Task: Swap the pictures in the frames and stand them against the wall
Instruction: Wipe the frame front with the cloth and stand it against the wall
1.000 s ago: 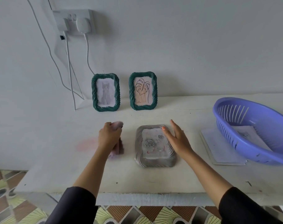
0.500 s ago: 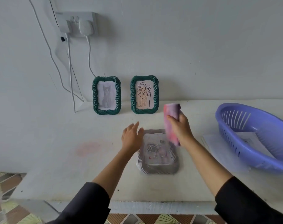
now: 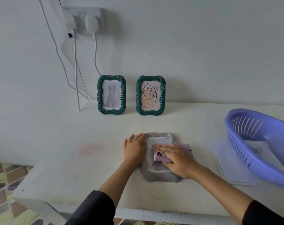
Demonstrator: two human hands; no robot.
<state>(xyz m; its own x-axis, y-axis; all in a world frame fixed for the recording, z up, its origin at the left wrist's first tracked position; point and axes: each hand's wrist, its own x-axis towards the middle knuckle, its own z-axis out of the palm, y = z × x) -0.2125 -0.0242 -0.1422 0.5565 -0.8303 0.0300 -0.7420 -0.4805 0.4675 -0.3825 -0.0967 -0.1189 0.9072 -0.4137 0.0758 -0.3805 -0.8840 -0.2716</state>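
Right hand (image 3: 177, 158): flat, fingers straight, pressing cloth (image 3: 184, 147) onto grey frame (image 3: 160, 177) lying on surface (image 3: 65, 168). Left hand (image 3: 134, 149): spread, bracing its left edge. Likely light, stiff, glass fragile; best lifted by ribbed rim.

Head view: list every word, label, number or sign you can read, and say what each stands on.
None can be read.
Leaf picture: tiny mark in its lower left corner, too small to read.
Sheet in the purple basket: faint print, blurred.
Cat picture, wall socket: no writing visible.
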